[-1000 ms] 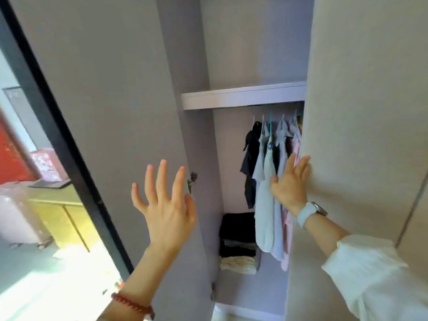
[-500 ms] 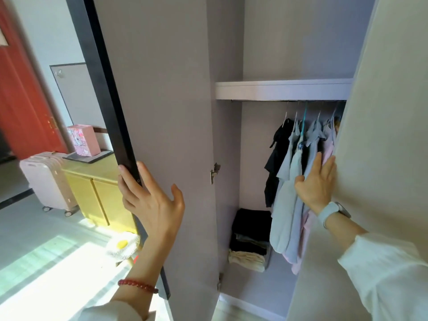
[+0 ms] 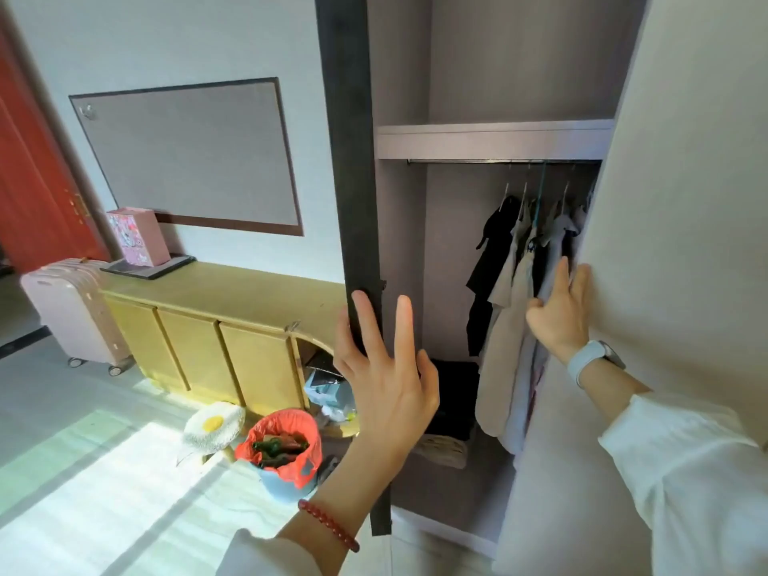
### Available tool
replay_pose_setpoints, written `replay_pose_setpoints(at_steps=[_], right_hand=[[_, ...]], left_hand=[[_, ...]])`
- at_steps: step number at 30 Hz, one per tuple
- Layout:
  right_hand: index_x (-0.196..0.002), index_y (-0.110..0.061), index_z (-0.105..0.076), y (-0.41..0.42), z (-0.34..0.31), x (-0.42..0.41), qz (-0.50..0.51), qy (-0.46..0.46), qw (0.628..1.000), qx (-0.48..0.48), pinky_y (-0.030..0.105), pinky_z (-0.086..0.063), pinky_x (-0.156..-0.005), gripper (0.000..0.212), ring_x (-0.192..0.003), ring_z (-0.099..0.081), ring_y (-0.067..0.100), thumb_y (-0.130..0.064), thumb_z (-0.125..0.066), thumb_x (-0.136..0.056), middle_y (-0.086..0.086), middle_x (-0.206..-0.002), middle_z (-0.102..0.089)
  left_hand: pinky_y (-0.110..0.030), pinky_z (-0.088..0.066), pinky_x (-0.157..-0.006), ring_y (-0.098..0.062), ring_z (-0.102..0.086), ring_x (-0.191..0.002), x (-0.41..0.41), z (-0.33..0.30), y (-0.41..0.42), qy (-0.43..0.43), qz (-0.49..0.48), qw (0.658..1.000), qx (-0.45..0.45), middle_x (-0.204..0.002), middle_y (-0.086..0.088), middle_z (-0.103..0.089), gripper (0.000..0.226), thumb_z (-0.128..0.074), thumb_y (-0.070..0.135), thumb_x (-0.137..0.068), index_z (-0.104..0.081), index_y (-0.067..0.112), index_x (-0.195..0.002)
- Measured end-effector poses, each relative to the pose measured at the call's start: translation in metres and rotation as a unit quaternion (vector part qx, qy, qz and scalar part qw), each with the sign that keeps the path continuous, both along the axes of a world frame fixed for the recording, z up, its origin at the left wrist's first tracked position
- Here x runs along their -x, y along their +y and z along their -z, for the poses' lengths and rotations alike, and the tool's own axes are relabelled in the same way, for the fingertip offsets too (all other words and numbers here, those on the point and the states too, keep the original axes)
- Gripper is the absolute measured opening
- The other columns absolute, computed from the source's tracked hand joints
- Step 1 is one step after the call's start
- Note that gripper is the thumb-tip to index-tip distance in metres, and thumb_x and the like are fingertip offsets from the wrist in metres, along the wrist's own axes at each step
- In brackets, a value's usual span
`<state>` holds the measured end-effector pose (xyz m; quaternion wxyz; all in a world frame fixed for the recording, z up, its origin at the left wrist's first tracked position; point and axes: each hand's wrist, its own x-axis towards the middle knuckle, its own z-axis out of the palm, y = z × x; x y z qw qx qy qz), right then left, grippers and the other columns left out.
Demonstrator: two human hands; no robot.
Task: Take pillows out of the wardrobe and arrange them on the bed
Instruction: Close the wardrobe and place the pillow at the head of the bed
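Note:
The wardrobe (image 3: 494, 139) stands open in front of me, with a bare shelf above a rail of hanging clothes (image 3: 511, 305). Folded dark and beige items (image 3: 453, 392) are stacked on its floor. No pillow shows in the part I can see. The left door (image 3: 349, 160) is swung out and seen edge-on as a dark strip. My left hand (image 3: 386, 380) rests against that edge with straight, spread fingers. My right hand (image 3: 561, 318) lies on the right door (image 3: 685, 201), thumb hooked round its edge beside the clothes.
Left of the wardrobe runs a low yellow cabinet (image 3: 216, 293) with a pink box (image 3: 139, 236) on top. A pink suitcase (image 3: 70, 313) stands by a red door (image 3: 29, 180). On the floor are a bin with a red bag (image 3: 286, 451) and an egg-shaped stool (image 3: 214, 424).
The left door has swung wide open, from facing me to edge-on, with my left hand following it. My view has turned left, revealing the room. My right hand stays on the right door.

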<state>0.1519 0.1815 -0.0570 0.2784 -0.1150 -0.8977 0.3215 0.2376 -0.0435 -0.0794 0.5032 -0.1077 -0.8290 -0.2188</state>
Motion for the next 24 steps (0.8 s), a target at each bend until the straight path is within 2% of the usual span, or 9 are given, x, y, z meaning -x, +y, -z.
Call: replay_pose_setpoints(at_steps=[5, 9, 10, 12, 13, 16, 20, 24], right_hand=[[-0.143, -0.009, -0.004, 0.032, 0.004, -0.021, -0.008, -0.007, 1.0, -0.012, 0.04, -0.006, -0.115, 0.068, -0.141, 0.004, 0.03, -0.005, -0.043, -0.088, 0.019, -0.154, 0.001], [-0.143, -0.009, -0.008, 0.067, 0.006, -0.037, -0.01, -0.023, 0.999, -0.036, 0.034, -0.007, -0.114, 0.065, -0.142, 0.0, 0.026, -0.001, -0.039, -0.087, 0.012, -0.155, -0.004], [-0.143, -0.009, -0.009, 0.074, 0.006, -0.039, -0.011, -0.025, 0.999, -0.045, 0.032, -0.007, -0.114, 0.065, -0.142, -0.001, 0.025, 0.0, -0.039, -0.086, 0.011, -0.155, -0.005], [-0.143, -0.011, -0.011, 0.086, 0.005, -0.042, -0.013, -0.028, 0.997, -0.064, 0.031, -0.007, -0.114, 0.066, -0.142, -0.001, 0.024, 0.002, -0.038, -0.084, 0.01, -0.155, -0.006], [-0.143, -0.012, -0.012, 0.091, 0.004, -0.042, -0.013, -0.031, 0.997, -0.075, 0.031, -0.007, -0.114, 0.066, -0.142, -0.001, 0.025, 0.003, -0.038, -0.084, 0.009, -0.155, -0.005], [-0.143, -0.015, -0.011, 0.103, -0.001, -0.032, -0.009, -0.041, 0.993, -0.111, 0.035, -0.01, -0.115, 0.067, -0.142, -0.001, 0.025, 0.001, -0.039, -0.084, 0.008, -0.155, -0.004], [-0.144, -0.016, -0.008, 0.114, -0.004, -0.007, 0.012, -0.066, 0.986, -0.153, 0.048, -0.014, -0.115, 0.067, -0.142, 0.002, 0.025, -0.002, -0.039, -0.086, 0.007, -0.156, 0.001], [-0.144, -0.018, -0.006, 0.123, -0.004, 0.021, 0.043, -0.084, 0.979, -0.178, 0.05, -0.013, -0.115, 0.068, -0.142, 0.008, 0.022, -0.004, -0.04, -0.086, 0.004, -0.156, 0.007]], left_hand=[[-0.054, -0.032, -0.098, -0.043, -0.016, -0.132, 0.001, 0.0, 0.057, 0.006, 0.095, 0.995, 0.005, -0.145, -0.021, -0.015, 0.07, -0.057, 0.02, -0.075, -0.025, 0.012, -0.136], [-0.047, -0.018, -0.112, -0.045, -0.013, -0.135, 0.017, 0.0, 0.102, 0.011, 0.2, 0.977, 0.077, -0.146, -0.027, -0.017, 0.071, -0.054, 0.009, -0.076, -0.02, 0.001, -0.138], [-0.048, -0.025, -0.11, -0.047, -0.019, -0.133, 0.025, -0.002, 0.112, 0.005, 0.23, 0.969, 0.088, -0.144, -0.028, -0.017, 0.07, -0.053, 0.004, -0.076, -0.02, -0.001, -0.138], [-0.05, -0.045, -0.095, -0.051, -0.041, -0.12, 0.043, -0.01, 0.131, -0.023, 0.267, 0.959, 0.095, -0.143, -0.033, -0.019, 0.068, -0.053, -0.004, -0.075, -0.024, -0.005, -0.137], [-0.05, -0.047, -0.091, -0.05, -0.045, -0.116, 0.053, -0.013, 0.14, -0.035, 0.269, 0.957, 0.104, -0.142, -0.035, -0.023, 0.068, -0.054, -0.008, -0.073, -0.027, -0.007, -0.135], [-0.052, -0.037, -0.102, -0.042, -0.039, -0.126, 0.086, -0.015, 0.164, -0.034, 0.242, 0.956, 0.162, -0.14, -0.033, -0.032, 0.072, -0.06, -0.011, -0.066, -0.034, -0.005, -0.134], [-0.05, -0.033, -0.104, -0.034, -0.037, -0.13, 0.126, -0.017, 0.191, -0.033, 0.224, 0.955, 0.193, -0.141, -0.024, -0.037, 0.075, -0.067, -0.006, -0.069, -0.033, 0.0, -0.136], [-0.051, -0.032, -0.103, -0.032, -0.038, -0.129, 0.163, -0.021, 0.212, -0.048, 0.217, 0.952, 0.208, -0.141, -0.019, -0.039, 0.077, -0.071, 0.003, -0.069, -0.032, -0.001, -0.136]])
